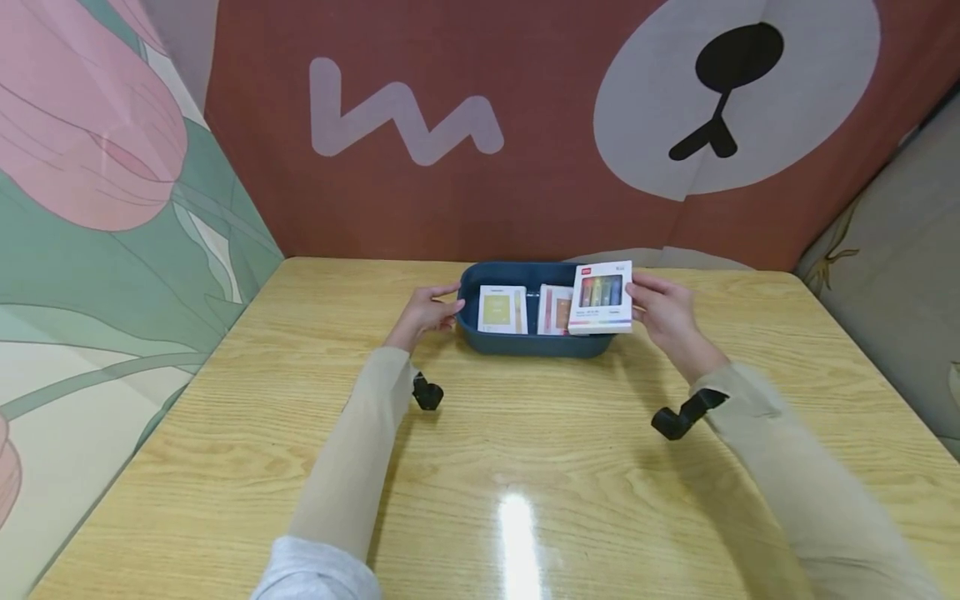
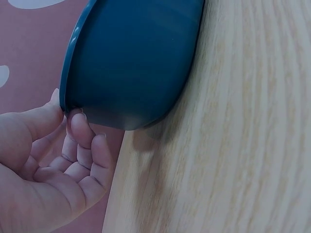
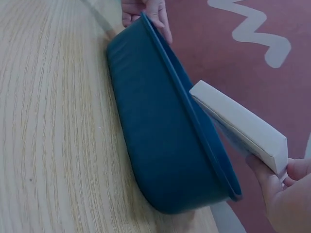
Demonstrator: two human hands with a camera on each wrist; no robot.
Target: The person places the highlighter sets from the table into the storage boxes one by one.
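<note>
A dark blue plastic bin (image 1: pixel 495 343) stands toward the back of the table, with a divider across its middle. My left hand (image 1: pixel 429 313) pinches the bin's left rim between thumb and fingers, which the left wrist view shows close up. My right hand (image 1: pixel 670 317) grips a white box of colored sticks (image 1: pixel 602 315) by its right edge, tilted above the bin's right end. In the left compartment lies a white box with a yellow-green panel (image 1: pixel 503 310). Another white box with a pinkish panel (image 1: pixel 551 310) lies in the right compartment, partly hidden behind the held box.
The wooden table (image 1: pixel 480 450) reaches to a reddish-brown backdrop (image 1: pixel 420 208) with a bear's muzzle printed on it. A floral cloth (image 1: pixel 105 275) hangs on the left and a grey one (image 1: pixel 892 233) on the right. Each wrist wears a black camera mount (image 1: pixel 678 421).
</note>
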